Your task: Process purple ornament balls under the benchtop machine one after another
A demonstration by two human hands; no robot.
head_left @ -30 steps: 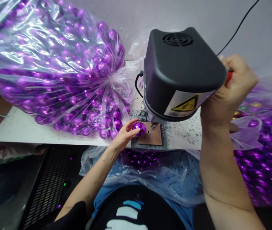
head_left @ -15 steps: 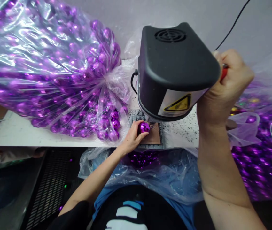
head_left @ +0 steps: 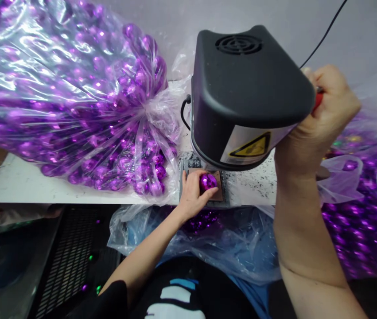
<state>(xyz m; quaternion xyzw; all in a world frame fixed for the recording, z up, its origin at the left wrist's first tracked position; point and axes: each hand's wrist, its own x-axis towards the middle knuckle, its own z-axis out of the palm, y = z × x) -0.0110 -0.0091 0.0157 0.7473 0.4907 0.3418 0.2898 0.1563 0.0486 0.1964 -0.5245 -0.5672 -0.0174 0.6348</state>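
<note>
A shiny purple ball [head_left: 207, 182] is gripped between the thumb and fingers of my left hand [head_left: 193, 192]. It is over a brown plate [head_left: 219, 194] on the grey base of a black machine [head_left: 248, 84], whose housing bears a yellow warning label. The machine's lower parts are mostly hidden under the housing. To the right of the housing, my right hand [head_left: 331, 102] is wrapped round a red handle [head_left: 319, 100].
A big clear bag of purple balls [head_left: 75, 102] lies on the white table [head_left: 18, 184] at left. Another purple heap [head_left: 367, 221] is at right. Dark flakes are scattered round the base. An open plastic bag [head_left: 241, 239] hangs below the table edge, and a black crate [head_left: 68, 257] stands lower left.
My left hand has moved slightly right with the purple ball, further over the brown plate. My right hand and the red handle have shifted a little to the right and down.
</note>
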